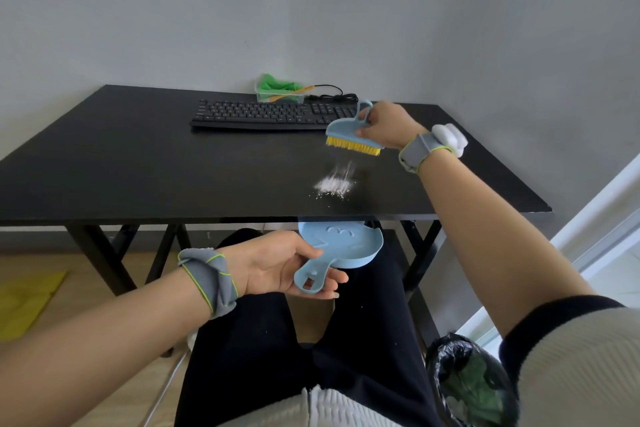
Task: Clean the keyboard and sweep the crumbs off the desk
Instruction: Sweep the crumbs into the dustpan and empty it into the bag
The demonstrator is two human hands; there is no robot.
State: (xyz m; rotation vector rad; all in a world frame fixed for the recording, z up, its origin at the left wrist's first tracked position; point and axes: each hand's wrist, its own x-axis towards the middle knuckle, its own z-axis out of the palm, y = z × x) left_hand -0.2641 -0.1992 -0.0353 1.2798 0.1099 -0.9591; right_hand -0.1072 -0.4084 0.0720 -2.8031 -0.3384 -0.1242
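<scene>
A black keyboard (263,113) lies at the back of the black desk (138,170). My right hand (388,125) grips a light blue brush (349,133) with yellow bristles, lifted just above the desk beside the keyboard's right end. A small pile of white crumbs (332,185) sits on the desk below the brush, near the front edge. My left hand (277,263) holds a light blue dustpan (341,246) by its handle, just under the desk's front edge and below the crumbs.
A clear box with green cloth (278,88) and a black cable (332,95) sit behind the keyboard by the wall. A black-lined bin (467,378) stands at my right. A yellow sheet (26,302) lies on the floor at left. My legs are under the desk.
</scene>
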